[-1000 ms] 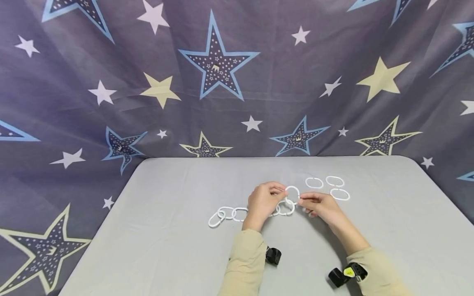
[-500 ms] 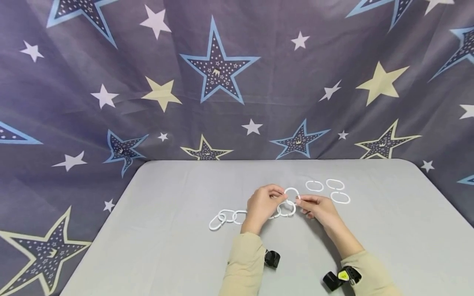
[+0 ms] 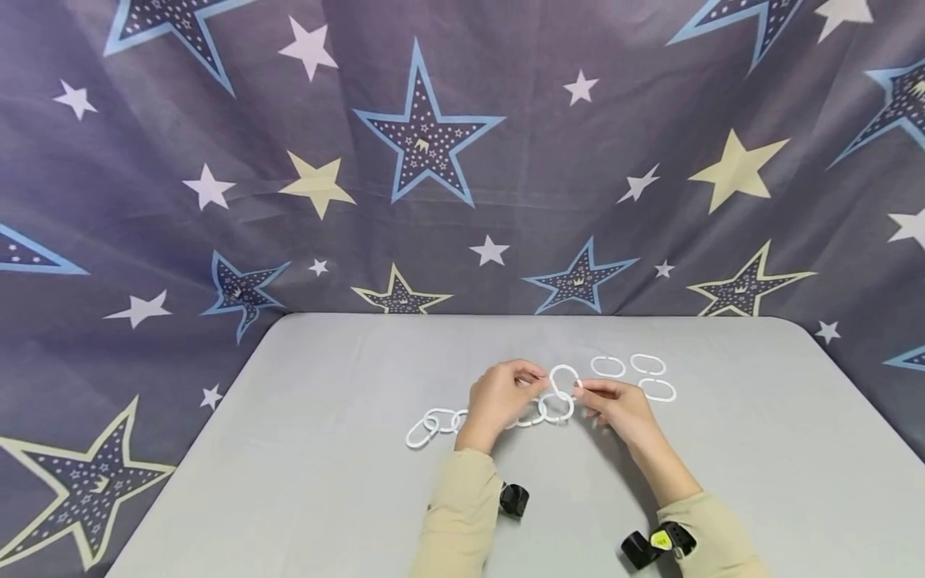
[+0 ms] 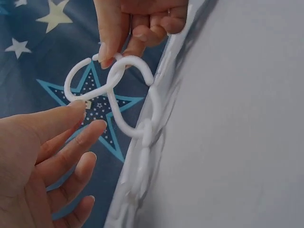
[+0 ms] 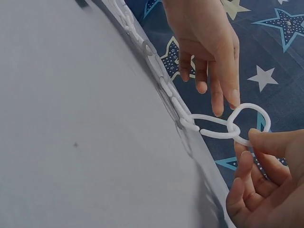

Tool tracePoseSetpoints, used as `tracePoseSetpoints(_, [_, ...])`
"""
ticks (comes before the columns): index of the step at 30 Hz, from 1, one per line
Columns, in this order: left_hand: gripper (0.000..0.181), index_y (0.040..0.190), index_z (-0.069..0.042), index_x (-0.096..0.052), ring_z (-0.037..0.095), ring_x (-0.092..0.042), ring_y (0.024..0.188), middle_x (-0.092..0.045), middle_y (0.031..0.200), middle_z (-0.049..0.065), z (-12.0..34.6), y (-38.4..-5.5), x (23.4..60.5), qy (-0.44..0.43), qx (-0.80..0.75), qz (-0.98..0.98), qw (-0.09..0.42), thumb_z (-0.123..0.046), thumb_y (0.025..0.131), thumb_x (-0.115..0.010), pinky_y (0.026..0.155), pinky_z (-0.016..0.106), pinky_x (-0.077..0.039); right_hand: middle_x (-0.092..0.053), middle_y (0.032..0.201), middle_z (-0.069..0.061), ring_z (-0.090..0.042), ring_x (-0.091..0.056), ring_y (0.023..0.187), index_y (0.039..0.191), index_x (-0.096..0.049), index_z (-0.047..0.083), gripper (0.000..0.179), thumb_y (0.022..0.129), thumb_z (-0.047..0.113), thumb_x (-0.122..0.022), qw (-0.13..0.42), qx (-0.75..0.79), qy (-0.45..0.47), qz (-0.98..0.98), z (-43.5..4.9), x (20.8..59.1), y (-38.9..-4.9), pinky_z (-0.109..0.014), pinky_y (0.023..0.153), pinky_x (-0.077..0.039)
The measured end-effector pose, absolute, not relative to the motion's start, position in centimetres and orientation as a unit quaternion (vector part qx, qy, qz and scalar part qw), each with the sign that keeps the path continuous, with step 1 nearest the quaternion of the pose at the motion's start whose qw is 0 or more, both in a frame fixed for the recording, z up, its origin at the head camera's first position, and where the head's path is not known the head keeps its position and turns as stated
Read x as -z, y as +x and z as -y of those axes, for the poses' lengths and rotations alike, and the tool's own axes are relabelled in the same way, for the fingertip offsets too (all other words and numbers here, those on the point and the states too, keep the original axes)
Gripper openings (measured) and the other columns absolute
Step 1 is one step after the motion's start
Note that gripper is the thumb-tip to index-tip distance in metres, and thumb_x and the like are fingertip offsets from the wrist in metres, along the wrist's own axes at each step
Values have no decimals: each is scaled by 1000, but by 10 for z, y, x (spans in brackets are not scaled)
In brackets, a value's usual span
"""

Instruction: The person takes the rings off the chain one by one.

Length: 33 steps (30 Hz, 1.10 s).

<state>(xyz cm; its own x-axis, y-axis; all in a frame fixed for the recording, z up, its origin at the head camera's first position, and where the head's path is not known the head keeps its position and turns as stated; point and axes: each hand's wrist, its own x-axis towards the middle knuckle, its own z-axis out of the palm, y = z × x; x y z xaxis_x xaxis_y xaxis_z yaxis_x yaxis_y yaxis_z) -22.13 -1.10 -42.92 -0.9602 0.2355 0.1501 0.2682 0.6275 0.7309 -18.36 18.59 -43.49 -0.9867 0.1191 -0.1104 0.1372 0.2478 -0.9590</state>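
Note:
A white plastic chain link with a gap in its side is raised above the table, passing through the end link of a white chain. My right hand pinches this raised link between thumb and fingers at its right side. On its other side is my left hand; in the left wrist view its thumb tip is at the link's edge, with the other fingers spread apart from it. The chain runs left across the table, partly hidden behind the left hand, ending in a tilted link.
Three loose white links lie beyond the right hand: one nearest, one behind, one in front. The grey table meets a star-patterned cloth at the back.
Left fingers have eased back leftward from the raised link, which they held a second ago. The right hand keeps its pinch and has shifted slightly left with the link.

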Motion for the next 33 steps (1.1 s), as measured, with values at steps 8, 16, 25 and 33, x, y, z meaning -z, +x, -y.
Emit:
tracePoseSetpoints(8, [10,96,-28,-76,-1,-54,67,-69,84,-18,21,-220,415,-170,342,923,39,-35,88,-75,65,29,-42,-67,73,-2,-10,-60,63,116,-66,-10,36,90,13,-74,8,614,75,-786,-188,434,-184,-23,55,-48])
tracePoseSetpoints(16, [10,96,-28,-77,-3,-54,67,-69,88,-20,25,-216,413,-220,303,927,16,-33,87,-76,66,27,-42,-68,73,-1,-10,-61,65,116,-66,-10,36,90,13,-74,19,626,77,-776,-184,434,-182,-23,55,-49])
tracePoseSetpoints(25, [12,95,-27,-77,0,-54,72,-66,84,-20,23,-217,418,-269,249,930,-5,-30,84,-79,72,28,-44,-67,73,-1,-10,-60,64,116,-66,-9,35,90,13,-74,16,626,82,-775,-183,436,-184,-22,55,-48])
tracePoseSetpoints(33, [11,94,-30,-79,-1,-56,76,-64,83,-22,17,-218,422,-278,221,934,-25,-30,83,-79,72,28,-44,-68,76,0,-9,-60,67,119,-65,-9,38,91,15,-73,24,626,85,-775,-184,437,-184,-23,57,-49])
